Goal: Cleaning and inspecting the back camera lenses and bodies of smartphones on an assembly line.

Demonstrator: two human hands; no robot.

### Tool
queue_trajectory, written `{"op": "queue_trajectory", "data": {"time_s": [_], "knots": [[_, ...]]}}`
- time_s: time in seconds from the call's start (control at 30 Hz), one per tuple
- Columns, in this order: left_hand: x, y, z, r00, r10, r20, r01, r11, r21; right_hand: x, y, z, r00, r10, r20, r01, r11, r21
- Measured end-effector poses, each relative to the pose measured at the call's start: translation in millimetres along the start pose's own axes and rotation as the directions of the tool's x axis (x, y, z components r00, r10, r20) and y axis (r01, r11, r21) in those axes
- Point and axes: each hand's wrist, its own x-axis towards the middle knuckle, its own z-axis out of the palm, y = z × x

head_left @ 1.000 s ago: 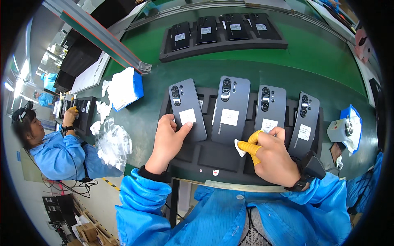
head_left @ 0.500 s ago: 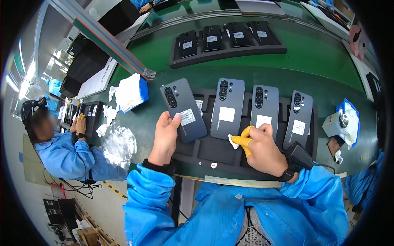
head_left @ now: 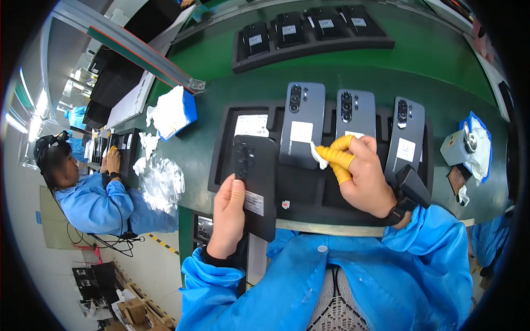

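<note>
My left hand (head_left: 229, 216) grips a dark smartphone (head_left: 258, 179) by its left edge, thumb on its back. The phone is raised over the tray's front edge, its camera lenses and a white label facing up. Pinched in my right hand (head_left: 361, 171), which wears yellow finger cots, is a small white cloth (head_left: 319, 156). It hangs beside the lower right edge of a grey smartphone (head_left: 302, 124). Two more grey smartphones, one in the middle (head_left: 356, 113) and one at the right (head_left: 405, 135), lie in the black foam tray (head_left: 220, 160). A white label shows in the tray's left slot.
A second foam tray (head_left: 309, 57) with several dark phones sits at the back. Blue boxes of white cloths stand at left (head_left: 190, 107) and right (head_left: 486, 149), the right one beside a metal-topped white dispenser (head_left: 454, 150). A crumpled plastic bag (head_left: 161, 185) lies left, near a seated co-worker (head_left: 88, 190).
My left hand has drawn the phone down toward me and tilted it, so its back looks darker. My right hand has risen slightly with the cloth. The whole view has shifted a little.
</note>
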Motion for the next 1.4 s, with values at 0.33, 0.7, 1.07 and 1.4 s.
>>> {"op": "queue_trajectory", "data": {"time_s": [0.33, 0.7, 1.07, 1.4], "knots": [[-17, -30, 7, 0.997, -0.030, 0.074, 0.026, 0.998, 0.052, -5, 4, 6, 0.997, 0.034, -0.067, -0.026, 0.992, 0.120], [-19, -22, 15, 0.994, -0.012, 0.105, 0.002, 0.996, 0.091, -7, -4, 8, 0.998, -0.054, -0.030, 0.059, 0.979, 0.194], [-24, -19, 39, 0.949, -0.306, 0.078, 0.316, 0.922, -0.224, -24, -23, 16, 0.980, -0.196, 0.025, 0.189, 0.968, 0.165], [-22, -10, 44, 0.940, -0.318, 0.121, 0.339, 0.912, -0.231, -20, -22, 13, 0.939, -0.341, -0.042, 0.340, 0.940, -0.032]]}}
